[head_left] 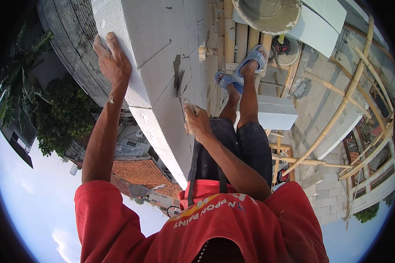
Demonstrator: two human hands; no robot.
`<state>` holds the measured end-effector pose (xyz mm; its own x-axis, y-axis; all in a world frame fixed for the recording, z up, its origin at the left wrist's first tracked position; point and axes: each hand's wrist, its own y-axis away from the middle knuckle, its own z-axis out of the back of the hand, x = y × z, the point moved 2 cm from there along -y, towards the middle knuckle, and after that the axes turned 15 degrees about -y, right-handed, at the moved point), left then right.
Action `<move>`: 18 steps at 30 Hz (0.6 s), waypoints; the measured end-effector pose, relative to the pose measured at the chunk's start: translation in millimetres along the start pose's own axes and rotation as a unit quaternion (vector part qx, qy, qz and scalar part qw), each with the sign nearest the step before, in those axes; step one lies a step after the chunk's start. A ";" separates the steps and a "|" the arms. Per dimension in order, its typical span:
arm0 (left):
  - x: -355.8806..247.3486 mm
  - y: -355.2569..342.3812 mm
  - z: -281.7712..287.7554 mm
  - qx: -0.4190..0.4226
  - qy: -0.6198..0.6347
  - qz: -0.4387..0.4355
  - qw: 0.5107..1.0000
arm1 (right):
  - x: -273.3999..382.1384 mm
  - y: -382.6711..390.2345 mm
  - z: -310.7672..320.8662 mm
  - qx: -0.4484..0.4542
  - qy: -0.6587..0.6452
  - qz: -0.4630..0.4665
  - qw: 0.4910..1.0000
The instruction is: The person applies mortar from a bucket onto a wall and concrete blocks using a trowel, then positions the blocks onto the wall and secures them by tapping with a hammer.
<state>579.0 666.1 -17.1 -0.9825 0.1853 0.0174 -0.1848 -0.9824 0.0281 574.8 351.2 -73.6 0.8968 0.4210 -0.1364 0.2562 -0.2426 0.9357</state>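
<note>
My left hand (112, 60) lies with its fingers stretched over the top edge of a wall of pale grey lightweight concrete blocks (158, 26). The thumb side rests against the block's narrow top face. Lower along the wall's broad face, my right hand (198, 121) is closed, its fingers curled close to the surface. A small pale tip shows at the fingers; what it belongs to is too small to tell. Between the two hands, a dark damp smear (177, 75) marks the wall face, near thin joint lines.
My sandalled feet (250, 61) stand on bamboo scaffolding (241, 41). Ahead sits a round basin of grey mortar (267, 17), with white blocks (318, 26) beside it. Another pale block (272, 111) lies right of my legs. Bamboo poles (338, 118) cross at right; roofs (140, 175) lie below left.
</note>
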 end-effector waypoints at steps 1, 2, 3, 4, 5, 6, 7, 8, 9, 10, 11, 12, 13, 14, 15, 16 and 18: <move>-0.9 -2.0 -2.7 0.002 0.002 -0.005 1.000 | 8.6 -11.3 -11.3 0.005 0.069 0.082 0.994; 2.9 -2.0 -3.9 0.000 0.005 -0.006 1.000 | 10.9 -13.2 -16.6 0.008 0.139 0.159 0.977; 6.8 -2.1 -4.6 -0.007 0.008 -0.002 1.000 | 24.8 -2.9 -23.6 0.009 0.141 0.158 0.977; 9.5 -2.0 -6.0 -0.008 0.009 0.001 1.000 | 42.4 9.4 -30.5 0.006 0.231 0.237 0.944; 5.7 -1.9 -3.0 -0.007 0.003 0.003 1.000 | 57.3 22.8 -34.3 -0.001 0.314 0.312 0.897; 2.6 -0.7 -0.7 -0.007 -0.002 0.005 1.000 | 51.5 24.4 -26.3 -0.004 0.315 0.312 0.897; 1.6 2.9 0.6 -0.005 0.000 0.005 1.000 | 41.5 29.4 -15.4 0.003 0.319 0.402 0.858; -0.7 1.2 3.1 -0.002 0.004 0.014 1.000 | 43.7 35.1 -8.7 0.016 0.322 0.497 0.806; 2.2 0.9 3.7 0.004 0.003 0.025 1.000 | 53.4 49.6 -3.0 0.020 0.324 0.500 0.803; 7.2 1.9 2.9 0.003 0.001 0.029 1.000 | 63.0 67.2 3.2 0.053 0.269 0.319 0.907; 7.5 1.8 1.0 -0.001 0.001 0.023 1.000 | 65.8 76.1 7.8 0.080 0.201 0.123 0.969; 8.7 1.8 0.6 -0.006 0.000 0.019 1.000 | 63.4 71.4 11.0 0.082 0.202 0.121 0.968; 11.5 1.7 1.5 -0.006 -0.002 0.022 1.000 | 55.5 60.1 17.1 0.071 0.119 0.092 0.986; 10.4 1.4 1.9 -0.004 0.001 0.018 1.000 | 47.9 47.7 24.1 0.058 0.033 0.062 0.996; 8.8 0.2 2.1 -0.002 0.006 0.015 1.000 | 40.4 29.9 28.7 0.059 0.035 0.061 0.996; 6.2 -1.0 1.9 -0.002 0.005 0.015 1.000 | 32.2 6.9 31.8 0.033 0.026 0.052 0.998; 3.3 0.6 -0.8 -0.023 0.008 0.002 1.000 | 31.6 -21.7 18.9 0.006 0.020 0.040 0.999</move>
<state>575.6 666.1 -17.8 -0.9834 0.1816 0.0005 -0.1815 -0.9832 -0.0171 604.4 353.3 -104.4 0.8999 0.4336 -0.0472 0.1879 -0.2877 0.9391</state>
